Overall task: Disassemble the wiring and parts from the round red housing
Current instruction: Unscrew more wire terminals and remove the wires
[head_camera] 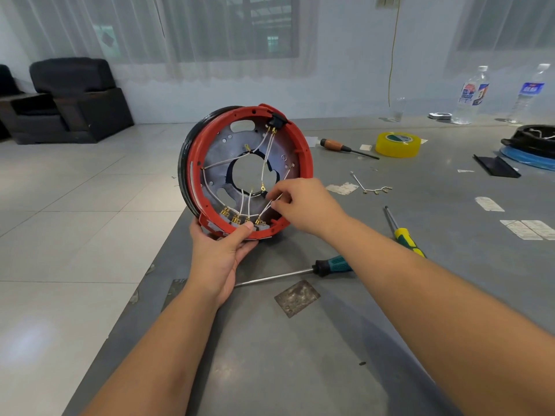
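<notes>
Our right hand [303,205] pinches a white wire [265,210] running down-left to terminals on the red housing [304,157], whose lower rim our left hand [223,250] grips.

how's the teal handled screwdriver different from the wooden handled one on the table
The teal-handled screwdriver lies near the person, partly under the right forearm; the wooden-handled screwdriver lies farther back beside the yellow tape roll. The teal one's shaft is bright metal, the wooden one's dark. Both lie flat, untouched.
</notes>
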The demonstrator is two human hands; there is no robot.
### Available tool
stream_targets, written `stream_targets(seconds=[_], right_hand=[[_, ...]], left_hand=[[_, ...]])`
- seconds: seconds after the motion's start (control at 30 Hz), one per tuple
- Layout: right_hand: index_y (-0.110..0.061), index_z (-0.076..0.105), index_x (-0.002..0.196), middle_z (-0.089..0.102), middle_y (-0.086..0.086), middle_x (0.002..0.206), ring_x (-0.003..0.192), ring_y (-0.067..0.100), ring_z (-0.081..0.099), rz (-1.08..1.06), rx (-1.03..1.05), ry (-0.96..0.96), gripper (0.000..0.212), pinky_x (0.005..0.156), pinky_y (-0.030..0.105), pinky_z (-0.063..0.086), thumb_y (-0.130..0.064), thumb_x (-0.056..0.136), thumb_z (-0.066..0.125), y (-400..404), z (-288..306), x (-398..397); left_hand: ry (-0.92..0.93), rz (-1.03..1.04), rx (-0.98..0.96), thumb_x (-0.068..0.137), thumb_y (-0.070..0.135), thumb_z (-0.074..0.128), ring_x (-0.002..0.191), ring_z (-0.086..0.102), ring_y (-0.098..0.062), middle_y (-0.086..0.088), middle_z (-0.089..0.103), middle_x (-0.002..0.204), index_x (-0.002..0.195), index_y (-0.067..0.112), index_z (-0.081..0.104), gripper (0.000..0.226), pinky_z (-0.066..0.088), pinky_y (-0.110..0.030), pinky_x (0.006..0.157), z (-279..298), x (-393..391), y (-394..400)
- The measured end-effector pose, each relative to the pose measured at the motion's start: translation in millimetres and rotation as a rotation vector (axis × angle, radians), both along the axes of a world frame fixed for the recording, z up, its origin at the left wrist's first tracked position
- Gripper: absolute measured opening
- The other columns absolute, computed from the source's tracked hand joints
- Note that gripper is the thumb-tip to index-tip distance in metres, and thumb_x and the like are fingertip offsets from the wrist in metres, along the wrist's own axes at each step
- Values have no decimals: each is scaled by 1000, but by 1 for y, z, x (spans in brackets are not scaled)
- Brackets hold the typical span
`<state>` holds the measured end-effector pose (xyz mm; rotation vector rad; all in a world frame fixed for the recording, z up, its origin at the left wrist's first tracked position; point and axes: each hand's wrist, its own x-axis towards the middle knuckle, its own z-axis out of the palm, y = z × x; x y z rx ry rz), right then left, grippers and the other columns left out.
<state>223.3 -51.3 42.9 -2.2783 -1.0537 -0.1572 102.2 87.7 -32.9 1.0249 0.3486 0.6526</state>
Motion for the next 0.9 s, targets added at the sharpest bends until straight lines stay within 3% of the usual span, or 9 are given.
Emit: stream_targets(seconds=[0.17,0.3,0.57,0.7,0.8,0.9], right_hand=[[-32,70,113,66,-8,91,92,19,64,42,-142,-128,19,76,42,58,-26,98,61,7,0,-2],[-35,69,111,67,-3,107,102,21,62,40,-200,-219,16,76,42,58,-31,99,60,10,1,-4],[-34,72,106,71,-5,104,99,21,64,29,-120,-315,13,73,38,55,-35,98,62,10,0,-3],[-25,75,103,73,-5,91,84,13,66,82,44,-174,11,78,35,57,-26,95,68,3,-2,-5],[-24,76,98,71,-14,81,77,3,68,99,198,47,8,76,21,54,-24,93,71,-8,-5,-13],[-20,76,92,75,-5,75,74,9,73,121,304,297,6,74,27,59,-22,93,71,-22,-6,-24]], left_hand=[[3,5,-1,85,-5,82,109,76,-36,-19,62,137,142,25,42,76,63,-54,91,1,0,0],[1,3,-11,85,-5,82,108,76,-35,-15,64,137,142,27,42,76,63,-55,91,2,0,-1],[6,7,-16,87,-4,81,108,76,-36,-15,64,136,134,29,45,68,65,-50,87,3,0,-1],[8,9,-19,87,-3,80,107,77,-35,-14,64,136,138,27,43,70,66,-47,84,4,-1,-1],[2,6,-20,87,-3,81,106,77,-34,-14,65,135,135,26,44,67,66,-45,83,5,-1,-1],[1,7,-21,88,-4,80,104,78,-33,-13,66,134,137,24,44,67,66,-44,82,6,-2,-2]])
